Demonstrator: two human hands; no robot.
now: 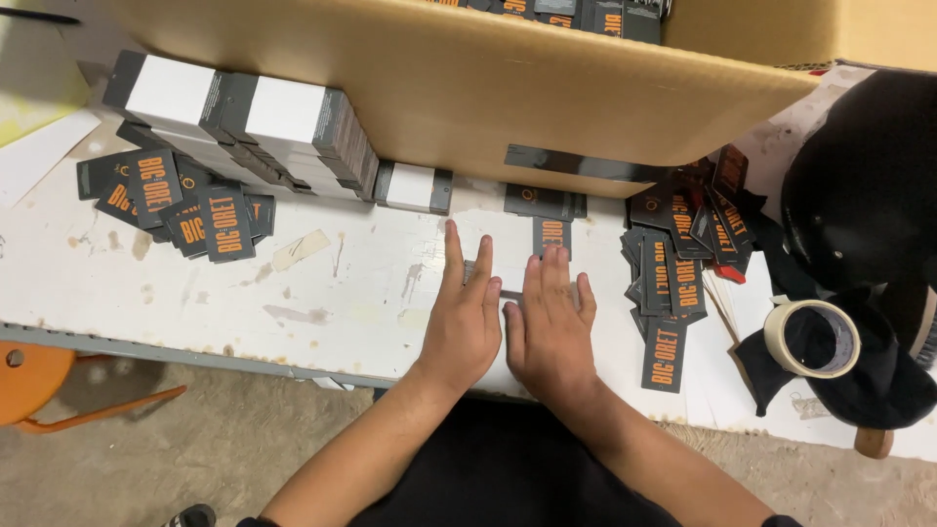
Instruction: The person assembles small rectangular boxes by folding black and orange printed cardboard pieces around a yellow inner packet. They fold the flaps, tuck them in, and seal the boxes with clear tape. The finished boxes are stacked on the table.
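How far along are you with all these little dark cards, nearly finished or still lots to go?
Done, it seems: banded stacks wrapped in white paper sit at the back left. In hand: the left hand and right hand press flat, side by side, on a few cards on the white table. Left: a loose pile at the left and a bigger loose heap at the right, so plenty remains.

I see a white counter [322, 293] blotched with brown stains. The loose cards [185, 210] are dark grey with orange lettering, and so are the cards [673, 283] on the other side. The stacked bundles [244, 122] are dark grey with white bands. The big box [468, 78] is tan, the tape roll [815, 337] cream, the stool [39, 385] orange.
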